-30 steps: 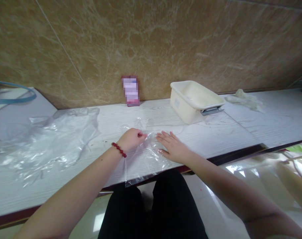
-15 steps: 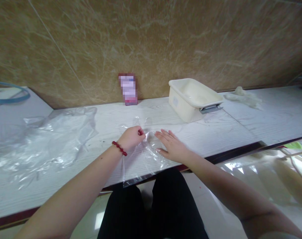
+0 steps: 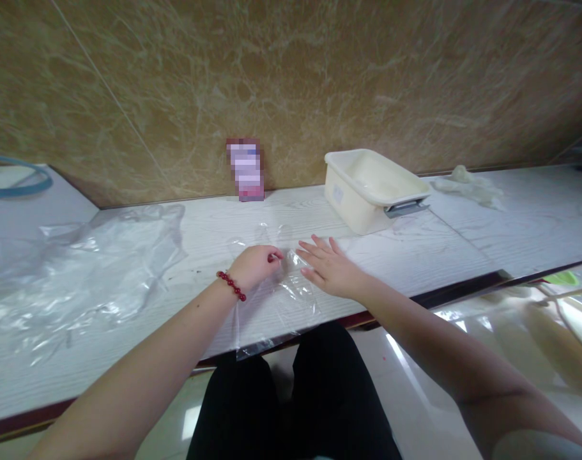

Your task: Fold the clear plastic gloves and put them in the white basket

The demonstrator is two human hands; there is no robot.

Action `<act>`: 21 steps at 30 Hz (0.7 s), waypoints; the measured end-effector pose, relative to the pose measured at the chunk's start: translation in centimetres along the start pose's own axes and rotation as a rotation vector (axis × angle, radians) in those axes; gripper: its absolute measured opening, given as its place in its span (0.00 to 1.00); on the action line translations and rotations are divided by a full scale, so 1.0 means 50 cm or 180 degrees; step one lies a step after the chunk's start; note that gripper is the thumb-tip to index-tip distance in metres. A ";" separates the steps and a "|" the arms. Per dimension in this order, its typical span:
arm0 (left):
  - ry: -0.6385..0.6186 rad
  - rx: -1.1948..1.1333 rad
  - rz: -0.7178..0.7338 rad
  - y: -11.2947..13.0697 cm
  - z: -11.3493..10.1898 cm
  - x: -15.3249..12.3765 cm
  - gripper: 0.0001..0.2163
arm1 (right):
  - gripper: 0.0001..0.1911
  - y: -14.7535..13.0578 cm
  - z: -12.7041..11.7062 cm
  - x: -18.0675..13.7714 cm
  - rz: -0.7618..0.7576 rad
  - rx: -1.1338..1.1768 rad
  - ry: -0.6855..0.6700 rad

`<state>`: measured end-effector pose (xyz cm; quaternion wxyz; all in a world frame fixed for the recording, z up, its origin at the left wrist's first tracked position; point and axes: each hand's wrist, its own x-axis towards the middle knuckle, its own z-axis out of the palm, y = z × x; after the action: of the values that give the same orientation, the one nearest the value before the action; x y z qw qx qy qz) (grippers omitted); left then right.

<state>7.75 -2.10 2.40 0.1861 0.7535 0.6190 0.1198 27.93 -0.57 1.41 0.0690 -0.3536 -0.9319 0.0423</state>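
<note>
Head view: two bare hands at the near edge of a white table [image 3: 439, 249] — one person, seated.
Left hand [image 3: 257, 265]: fingers curled shut, pinching a fold of the clear bag [image 3: 276, 306]; one red bead bracelet [image 3: 230, 285] on its wrist.
Right hand [image 3: 331, 271]: flat, fingers spread, palm down on the same bag, just beside the left.
Clear bag: under and between both hands, its near edge hanging over the table edge toward the lap.
Why so: the flat palm likely pins the slippery film while the pinch works a fold.
Count: one clear bag in hand; one larger plastic sheet [image 3: 94, 268] well left of the left hand; one white tub [image 3: 372, 188] beyond the right hand; one blurred card [image 3: 245, 169] at the wall beyond both; one crumpled rag [image 3: 467, 185] — far right.
</note>
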 end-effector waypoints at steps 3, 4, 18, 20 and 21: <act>-0.0001 0.0050 -0.0003 0.000 0.000 0.002 0.14 | 0.27 -0.005 0.011 0.006 -0.0086 -0.0181 -0.0011; -0.0002 0.0055 -0.0012 0.000 0.000 0.002 0.14 | 0.27 -0.005 0.015 0.007 -0.0093 -0.0221 -0.0012; 0.0452 0.1020 0.0339 0.009 0.010 -0.004 0.15 | 0.28 0.000 0.025 0.004 -0.0040 -0.0191 -0.0049; 0.0479 0.1191 0.0540 0.011 0.018 -0.004 0.17 | 0.28 0.000 0.027 0.004 -0.0020 -0.0177 -0.0060; 0.0458 0.1250 0.0589 0.010 0.021 -0.003 0.17 | 0.28 -0.001 0.027 0.004 -0.0009 -0.0171 -0.0061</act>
<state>8.61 -2.50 1.68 -0.0205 0.8183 0.5704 0.0671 27.55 -0.51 0.07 0.0506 -0.3536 -0.9338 0.0204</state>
